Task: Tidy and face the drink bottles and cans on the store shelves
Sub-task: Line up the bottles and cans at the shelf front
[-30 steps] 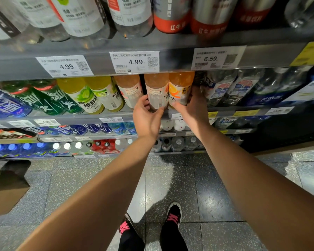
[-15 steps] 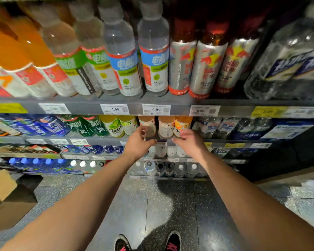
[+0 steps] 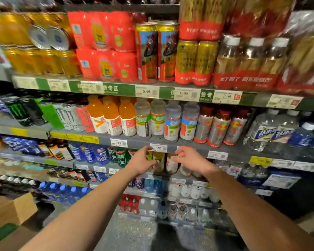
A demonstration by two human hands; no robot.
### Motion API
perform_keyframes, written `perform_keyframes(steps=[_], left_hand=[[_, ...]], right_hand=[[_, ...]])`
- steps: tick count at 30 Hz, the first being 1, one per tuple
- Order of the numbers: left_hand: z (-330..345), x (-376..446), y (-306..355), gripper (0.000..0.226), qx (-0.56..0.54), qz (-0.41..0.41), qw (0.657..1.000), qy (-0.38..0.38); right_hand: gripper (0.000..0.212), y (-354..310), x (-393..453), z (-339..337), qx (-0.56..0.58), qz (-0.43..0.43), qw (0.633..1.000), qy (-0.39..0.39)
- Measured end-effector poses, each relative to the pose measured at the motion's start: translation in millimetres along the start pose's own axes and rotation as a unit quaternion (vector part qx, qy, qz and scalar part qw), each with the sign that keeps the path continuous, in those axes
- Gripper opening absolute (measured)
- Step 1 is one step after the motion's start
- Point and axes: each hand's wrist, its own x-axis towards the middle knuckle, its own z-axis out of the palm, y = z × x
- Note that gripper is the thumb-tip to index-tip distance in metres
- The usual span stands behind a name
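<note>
- A grey metal shelf edge (image 3: pixel 134 142) carrying a white 4.99 price tag (image 3: pixel 158 148) overhangs the bottles below; a brown cardboard box (image 3: pixel 11 209) sits low on the left.
- Two orange-capped, white-labelled plastic drink bottles (image 3: pixel 171 163) stand on the lower shelf, between both hands.
- The left hand (image 3: pixel 141 163) has its fingers curled against the left bottle; whether the right hand (image 3: pixel 189 160), fingers bent beside the right bottle, grips it is unclear.

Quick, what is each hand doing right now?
Left hand: fingers curled at a yellow bottle; grip cannot be told.
Right hand: fingers curled, grip cannot be told.
</note>
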Motion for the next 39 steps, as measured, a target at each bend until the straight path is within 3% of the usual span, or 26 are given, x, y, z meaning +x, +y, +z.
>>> perform_keyframes(steps=[5, 11, 16, 23, 39], left_hand=[[-67.9, -37.3, -5.3, 0.068, 0.021, 0.044, 0.999, 0.004], [-160.7, -90.7, -26.7, 0.069, 0.029, 0.102, 0.994, 0.033], [-226.5, -121.8, -37.0, 0.070, 0.039, 0.133, 0.988, 0.065], [-303.8, -134.3, -26.8, 0.067, 0.025, 0.155, 0.980, 0.122], [-436.3, -68.3, 6.6, 0.064, 0.087, 0.182, 0.958, 0.203]], right_hand=[[0.039, -89.7, -26.5, 25.2, -0.087, -0.053, 0.995, 0.003], [0.044, -191.0, -59.6, 67.0, -0.201, -0.123, 0.970, 0.058], [0.030, -251.3, -76.9, 87.9, -0.180, -0.178, 0.962, 0.102], [0.044, -321.2, -76.4, 94.5, -0.214, -0.251, 0.936, 0.120], [0.043, -434.8, 3.2, 39.2, -0.219, -0.341, 0.901, 0.155]])
